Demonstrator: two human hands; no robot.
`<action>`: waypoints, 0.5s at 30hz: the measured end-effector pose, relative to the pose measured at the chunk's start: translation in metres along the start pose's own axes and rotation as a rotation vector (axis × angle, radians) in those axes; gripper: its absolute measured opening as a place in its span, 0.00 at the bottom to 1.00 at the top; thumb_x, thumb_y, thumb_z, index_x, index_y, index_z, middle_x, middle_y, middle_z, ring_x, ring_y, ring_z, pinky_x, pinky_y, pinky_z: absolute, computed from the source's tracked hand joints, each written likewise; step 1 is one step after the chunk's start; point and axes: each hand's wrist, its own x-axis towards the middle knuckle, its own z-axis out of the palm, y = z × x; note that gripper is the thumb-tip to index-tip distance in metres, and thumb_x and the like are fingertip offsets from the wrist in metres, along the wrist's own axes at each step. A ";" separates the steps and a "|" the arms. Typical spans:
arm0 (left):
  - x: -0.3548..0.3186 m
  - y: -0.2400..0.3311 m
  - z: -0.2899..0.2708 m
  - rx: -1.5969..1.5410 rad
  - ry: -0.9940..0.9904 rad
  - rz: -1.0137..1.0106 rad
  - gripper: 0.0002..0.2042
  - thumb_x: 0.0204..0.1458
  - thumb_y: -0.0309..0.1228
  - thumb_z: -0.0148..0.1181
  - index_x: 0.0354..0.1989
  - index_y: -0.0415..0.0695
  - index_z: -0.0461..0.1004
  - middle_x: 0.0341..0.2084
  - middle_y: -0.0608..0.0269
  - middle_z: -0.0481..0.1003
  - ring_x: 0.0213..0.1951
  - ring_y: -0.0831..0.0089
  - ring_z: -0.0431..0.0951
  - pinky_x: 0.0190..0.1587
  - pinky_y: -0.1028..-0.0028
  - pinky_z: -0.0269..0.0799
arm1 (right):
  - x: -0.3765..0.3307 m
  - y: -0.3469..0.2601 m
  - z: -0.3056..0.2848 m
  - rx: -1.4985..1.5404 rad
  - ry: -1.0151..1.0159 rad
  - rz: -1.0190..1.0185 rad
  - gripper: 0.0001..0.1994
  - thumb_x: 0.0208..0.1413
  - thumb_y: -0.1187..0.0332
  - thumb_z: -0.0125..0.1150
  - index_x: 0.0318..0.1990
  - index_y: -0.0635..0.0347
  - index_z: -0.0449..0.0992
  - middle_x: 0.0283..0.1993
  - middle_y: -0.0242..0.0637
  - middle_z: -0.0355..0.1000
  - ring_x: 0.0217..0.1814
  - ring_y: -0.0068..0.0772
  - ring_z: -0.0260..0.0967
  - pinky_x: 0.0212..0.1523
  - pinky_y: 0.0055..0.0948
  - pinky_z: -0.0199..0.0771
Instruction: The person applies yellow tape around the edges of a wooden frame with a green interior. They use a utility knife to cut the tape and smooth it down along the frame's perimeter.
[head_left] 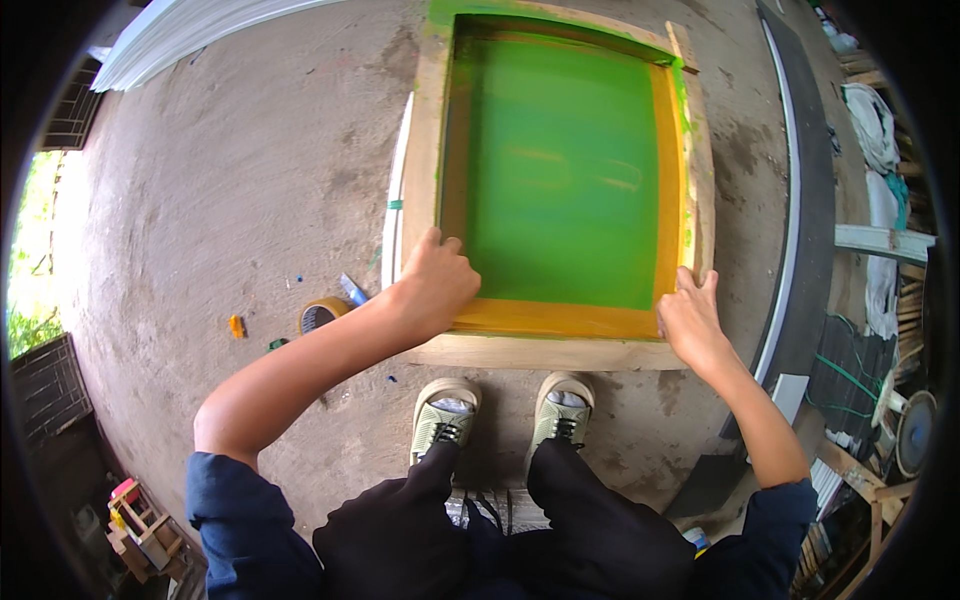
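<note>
A wooden screen-printing frame (560, 352) with a green mesh (560, 220) stretched across it is in front of my feet. Brown tape (580, 318) lines its inner edges, and green smears mark the wood. My left hand (437, 288) is closed over the frame's left side near the front corner, fingers curled on the rail. At the right side, by the near corner, my right hand (692, 318) grips the other rail, its thumb and fingers partly hidden against the wood. White strips show from under the frame on the left.
On the concrete floor, left of the frame, lie a tape roll (322, 315), a blue cutter knife (354, 290) and a small orange piece (237, 326). White corrugated sheets (190, 35) rest at the far left. A long dark panel (812, 190) and piled materials line the right side.
</note>
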 end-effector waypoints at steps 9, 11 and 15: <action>0.004 0.005 -0.003 0.018 -0.175 -0.004 0.03 0.37 0.33 0.61 0.22 0.50 0.77 0.21 0.71 0.75 0.39 0.72 0.71 0.46 0.67 0.56 | -0.001 0.001 0.005 -0.030 0.098 -0.047 0.02 0.31 0.75 0.63 0.14 0.57 0.78 0.17 0.38 0.70 0.44 0.35 0.60 0.45 0.44 0.49; 0.004 0.007 -0.001 0.035 -0.188 -0.008 0.04 0.38 0.33 0.62 0.23 0.50 0.77 0.22 0.71 0.75 0.39 0.72 0.71 0.47 0.67 0.56 | -0.001 0.002 0.006 -0.017 0.120 -0.056 0.03 0.31 0.76 0.63 0.13 0.57 0.78 0.15 0.38 0.68 0.44 0.35 0.60 0.45 0.43 0.49; 0.006 0.011 0.000 0.086 -0.197 -0.026 0.04 0.39 0.34 0.61 0.24 0.50 0.78 0.22 0.71 0.75 0.40 0.72 0.70 0.50 0.65 0.54 | -0.004 0.002 0.004 -0.015 0.056 -0.044 0.02 0.32 0.74 0.64 0.14 0.59 0.78 0.23 0.40 0.70 0.46 0.37 0.58 0.45 0.45 0.49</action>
